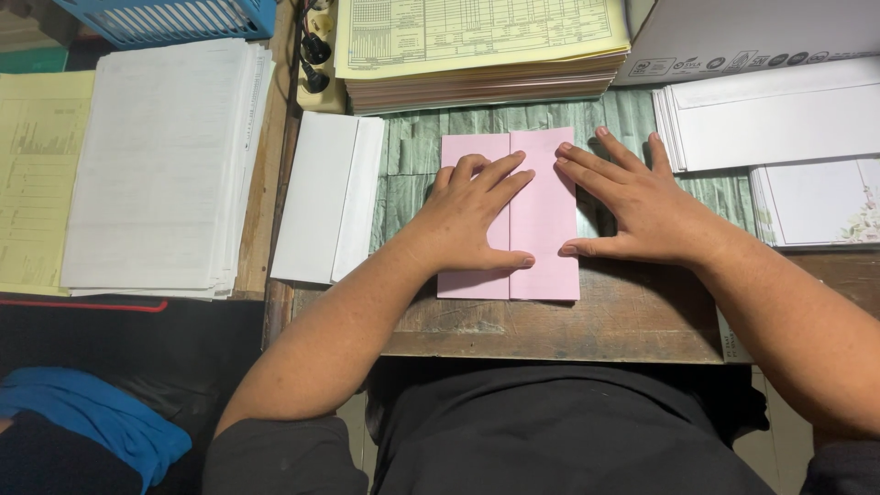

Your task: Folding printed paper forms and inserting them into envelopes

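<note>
Left hand (475, 215) covers the middle left part of the pink paper (545, 197); right hand (637, 202) hides its right edge at three o'clock. Both forearms run out past the bottom edge. Blue basket (165, 18) at eleven o'clock is cut off by the top edge. Yellow form stack (477, 46) at twelve o'clock loses its far end; its print is too small to tell. Envelope piles (779, 119) at two o'clock run off right.

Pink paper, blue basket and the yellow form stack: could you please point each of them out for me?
Pink paper (546, 197), head view, on its bare right half between the hands.
Blue basket (174, 18), head view, on its slatted side wall.
Yellow form stack (477, 32), head view, on the top sheet's middle.
</note>
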